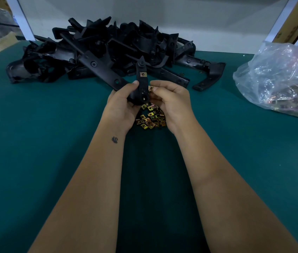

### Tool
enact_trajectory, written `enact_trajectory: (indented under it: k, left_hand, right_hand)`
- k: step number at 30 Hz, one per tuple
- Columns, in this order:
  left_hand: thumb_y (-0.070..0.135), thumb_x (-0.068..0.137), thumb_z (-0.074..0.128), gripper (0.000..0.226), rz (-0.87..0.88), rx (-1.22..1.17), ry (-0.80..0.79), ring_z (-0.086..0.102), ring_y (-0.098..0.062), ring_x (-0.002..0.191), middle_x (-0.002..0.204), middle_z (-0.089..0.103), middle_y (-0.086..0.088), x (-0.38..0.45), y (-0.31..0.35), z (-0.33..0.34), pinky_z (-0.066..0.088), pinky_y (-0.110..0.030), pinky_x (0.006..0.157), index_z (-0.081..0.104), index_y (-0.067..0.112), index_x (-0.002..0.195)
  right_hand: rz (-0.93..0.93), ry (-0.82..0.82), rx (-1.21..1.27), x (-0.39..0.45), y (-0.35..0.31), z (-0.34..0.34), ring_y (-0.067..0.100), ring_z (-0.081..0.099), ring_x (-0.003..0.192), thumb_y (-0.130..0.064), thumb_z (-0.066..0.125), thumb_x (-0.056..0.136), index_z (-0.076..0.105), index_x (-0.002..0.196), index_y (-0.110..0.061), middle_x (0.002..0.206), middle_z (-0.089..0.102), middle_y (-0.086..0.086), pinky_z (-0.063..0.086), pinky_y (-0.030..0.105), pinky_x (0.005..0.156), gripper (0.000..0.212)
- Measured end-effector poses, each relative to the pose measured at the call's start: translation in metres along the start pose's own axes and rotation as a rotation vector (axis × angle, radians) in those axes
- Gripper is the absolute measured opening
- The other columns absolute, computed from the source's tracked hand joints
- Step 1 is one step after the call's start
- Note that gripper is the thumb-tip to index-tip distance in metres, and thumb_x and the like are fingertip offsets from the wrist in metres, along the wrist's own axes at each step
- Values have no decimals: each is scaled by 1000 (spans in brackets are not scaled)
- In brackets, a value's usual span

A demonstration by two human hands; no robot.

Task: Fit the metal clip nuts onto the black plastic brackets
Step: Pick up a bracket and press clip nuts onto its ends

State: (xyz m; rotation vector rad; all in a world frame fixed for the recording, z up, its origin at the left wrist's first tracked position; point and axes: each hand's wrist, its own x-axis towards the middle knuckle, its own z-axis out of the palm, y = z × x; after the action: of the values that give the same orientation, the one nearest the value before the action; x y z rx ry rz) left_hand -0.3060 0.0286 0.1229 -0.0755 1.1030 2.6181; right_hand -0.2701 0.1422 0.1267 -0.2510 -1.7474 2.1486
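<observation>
My left hand (pixel 121 105) grips a black plastic bracket (pixel 141 83) and holds it upright over the table. One brass-coloured clip nut (pixel 142 74) sits on its upper part. My right hand (pixel 170 99) pinches another clip nut (pixel 150 89) at the bracket's right edge. Under both hands lies a small heap of loose clip nuts (pixel 151 117) on the green mat.
A big pile of black brackets (pixel 97 50) fills the back of the green table (pixel 35 143). A clear plastic bag of clip nuts (pixel 279 81) lies at the right. A white wall panel stands behind the pile.
</observation>
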Motion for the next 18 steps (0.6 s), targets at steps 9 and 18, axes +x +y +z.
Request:
enact_trajectory:
  k: [9,18]
  left_hand:
    - [-1,96,54,30,77,50,-108,71,-19,89,99,71,-8,0,0,-1,59,-33,77,51,5,126]
    - [5,97,58,28,123,216,-179,64,-26,117,132,62,-11,-2,-4,-1,55,-40,94,51,18,120]
  right_hand:
    - [7,-10,5,-1,-1,1,16,64,79,6,63,84,68,99,-10,80,67,5,54,38,86,22]
    - [-90,16,-45,-3,-2,2,7,62,73,5,65,85,65,107,-12,65,59,-4,54,25,80,27]
